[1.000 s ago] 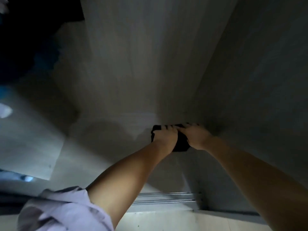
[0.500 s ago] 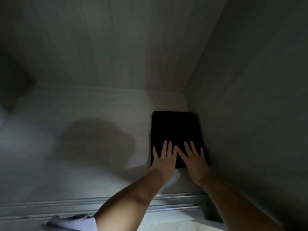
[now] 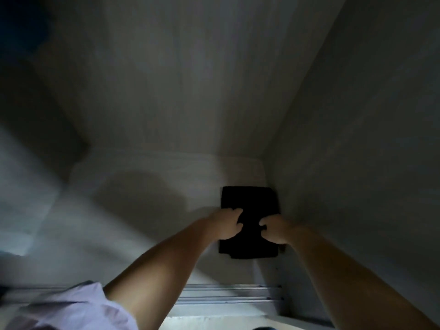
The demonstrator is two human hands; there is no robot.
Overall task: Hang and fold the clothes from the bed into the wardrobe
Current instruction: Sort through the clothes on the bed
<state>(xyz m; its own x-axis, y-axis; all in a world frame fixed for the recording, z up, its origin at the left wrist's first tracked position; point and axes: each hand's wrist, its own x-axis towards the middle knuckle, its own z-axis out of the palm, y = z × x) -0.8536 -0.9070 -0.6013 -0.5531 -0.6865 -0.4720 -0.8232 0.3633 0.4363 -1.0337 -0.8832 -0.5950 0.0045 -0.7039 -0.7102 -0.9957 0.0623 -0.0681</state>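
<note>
Dim wardrobe floor (image 3: pixel 147 234): folded black garment (image 3: pixel 250 201) lies in the right corner. My left hand (image 3: pixel 226 226) and right hand (image 3: pixel 273 231), flat a moment ago, now grip its edges, likely to adjust placement.

We see two bare forearms, no watch or rings visible; pale lilac short sleeve (image 3: pixel 71 308) near left, loosely creased.

You are looking into a dim scene lit from behind you, near the pale metal sliding track (image 3: pixel 228 298). A broad soft shadow (image 3: pixel 140 198) falls on the grey wooden wardrobe floor (image 3: pixel 166 177). The far upper left sinks to black. The left edge smears with blur, and the wide lens bends the wall lines.
</note>
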